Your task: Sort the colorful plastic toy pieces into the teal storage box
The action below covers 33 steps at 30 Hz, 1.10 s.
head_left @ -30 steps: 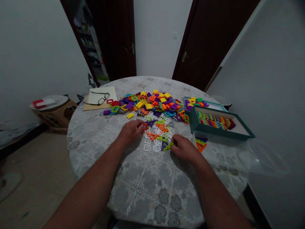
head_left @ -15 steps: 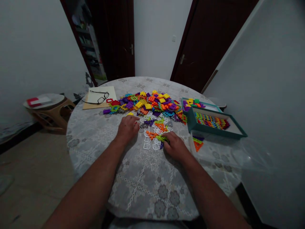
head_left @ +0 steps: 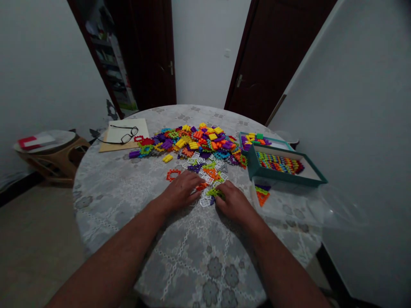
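Note:
My left hand reaches in from the left, with an orange lattice triangle between its fingers and thumb. Across from it, my right hand has a lime green toothed plastic piece between index finger and thumb. Under and around the fingertips lie flat white grid pieces, with another orange triangle just beyond. An orange-red open frame piece rests left of my left hand, and a yellow ribbed piece lies farther back.
A heap of coloured plastic pieces spreads behind the hands. On the right stand a green box of lined-up pieces, its lid, and a clear plastic tray holding triangles. Glasses lie on paper at the left.
My left hand has moved right and nearer, onto the orange triangle. The orange-red frame piece now shows on the cloth at its left. My right hand stays by the lime green piece.

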### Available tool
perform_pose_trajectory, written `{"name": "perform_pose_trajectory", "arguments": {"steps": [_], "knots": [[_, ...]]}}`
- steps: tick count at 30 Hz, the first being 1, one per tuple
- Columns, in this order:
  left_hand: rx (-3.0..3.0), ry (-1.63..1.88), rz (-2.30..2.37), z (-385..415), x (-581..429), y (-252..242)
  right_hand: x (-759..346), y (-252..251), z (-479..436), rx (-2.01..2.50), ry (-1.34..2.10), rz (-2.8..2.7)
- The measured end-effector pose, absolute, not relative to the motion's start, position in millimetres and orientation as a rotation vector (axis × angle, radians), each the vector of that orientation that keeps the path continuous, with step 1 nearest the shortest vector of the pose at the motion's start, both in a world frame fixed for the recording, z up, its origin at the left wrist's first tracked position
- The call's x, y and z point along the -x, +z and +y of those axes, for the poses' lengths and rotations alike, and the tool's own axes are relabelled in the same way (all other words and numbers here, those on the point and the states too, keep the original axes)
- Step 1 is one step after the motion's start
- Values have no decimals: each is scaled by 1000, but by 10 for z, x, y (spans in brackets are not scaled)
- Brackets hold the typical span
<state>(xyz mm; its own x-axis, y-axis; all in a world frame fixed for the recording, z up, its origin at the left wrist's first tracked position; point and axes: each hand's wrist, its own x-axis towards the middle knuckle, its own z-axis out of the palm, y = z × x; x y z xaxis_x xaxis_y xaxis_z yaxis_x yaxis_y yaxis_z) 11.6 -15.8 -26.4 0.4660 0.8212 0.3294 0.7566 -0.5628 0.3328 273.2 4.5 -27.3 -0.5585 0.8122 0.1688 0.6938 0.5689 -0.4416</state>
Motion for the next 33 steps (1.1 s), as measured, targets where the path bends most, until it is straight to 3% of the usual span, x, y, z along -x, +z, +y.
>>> {"name": "perform_pose_trajectory", "arguments": {"steps": [10,33], "knots": [[-2563,817,1166,-160,-211,-391,-2681,-218,-12,1167,498,-2505],[-2604,647,1193,-190,-359,-308,-2874,-182,132,1320,584,-2510]]}}
